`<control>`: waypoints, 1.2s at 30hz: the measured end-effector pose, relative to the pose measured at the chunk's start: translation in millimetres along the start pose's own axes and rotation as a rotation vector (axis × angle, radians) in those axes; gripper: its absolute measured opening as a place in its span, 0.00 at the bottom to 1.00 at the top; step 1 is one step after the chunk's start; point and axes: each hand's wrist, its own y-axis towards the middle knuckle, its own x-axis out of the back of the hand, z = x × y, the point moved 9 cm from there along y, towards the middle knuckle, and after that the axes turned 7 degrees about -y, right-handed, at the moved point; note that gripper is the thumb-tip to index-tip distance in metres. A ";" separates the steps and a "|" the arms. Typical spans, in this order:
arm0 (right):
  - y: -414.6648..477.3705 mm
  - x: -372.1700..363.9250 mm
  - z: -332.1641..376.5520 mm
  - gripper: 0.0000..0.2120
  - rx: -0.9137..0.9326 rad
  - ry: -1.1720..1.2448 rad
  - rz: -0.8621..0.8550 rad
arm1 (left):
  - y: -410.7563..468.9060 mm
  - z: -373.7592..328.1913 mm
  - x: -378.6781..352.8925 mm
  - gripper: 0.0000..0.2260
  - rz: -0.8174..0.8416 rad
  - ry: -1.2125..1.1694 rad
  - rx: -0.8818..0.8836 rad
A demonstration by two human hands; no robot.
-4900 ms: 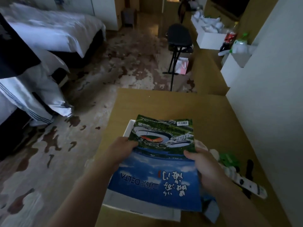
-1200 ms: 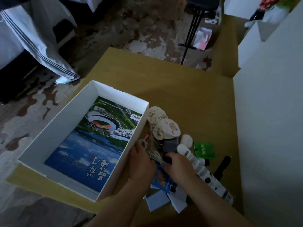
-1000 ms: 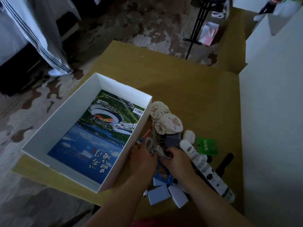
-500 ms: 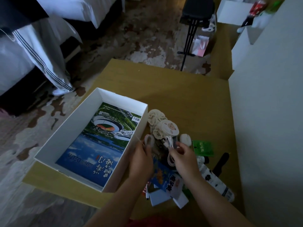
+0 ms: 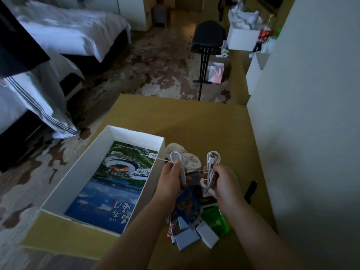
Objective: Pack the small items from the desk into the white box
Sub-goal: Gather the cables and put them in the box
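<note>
Nearby, a chair (image 5: 208, 35) and bed (image 5: 64, 34) stand beyond the desk (image 5: 204, 123). Both hands, apart, pinch a looped white cable (image 5: 211, 166) above the clutter: left hand (image 5: 171, 180), right hand (image 5: 226, 180). Beside them the white box (image 5: 81, 164) holds a magazine (image 5: 115, 184). Forearms hide several items; dimness blurs the rest.

white cable (image 5: 211, 168) in both hands; left of grip, white box (image 5: 81, 162) holding blue-green stadium-print booklet (image 5: 116, 184); under grip, blue packet (image 5: 188, 205), green packet (image 5: 214, 221), pale folded cards (image 5: 206, 233); desk (image 5: 194, 121) yellow-brown
</note>
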 end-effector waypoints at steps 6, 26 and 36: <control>3.6 14.6 -19.0 0.12 -0.032 0.030 -0.045 | 0.1 30.4 -4.8 0.11 0.093 0.102 0.263; 5.5 22.5 -58.6 0.10 -0.016 -0.344 0.057 | 15.5 49.6 47.1 0.12 -0.230 1.114 -0.010; -7.8 5.6 -18.5 0.09 0.023 -0.090 0.092 | -11.7 -7.6 33.1 0.08 -0.103 0.393 -0.100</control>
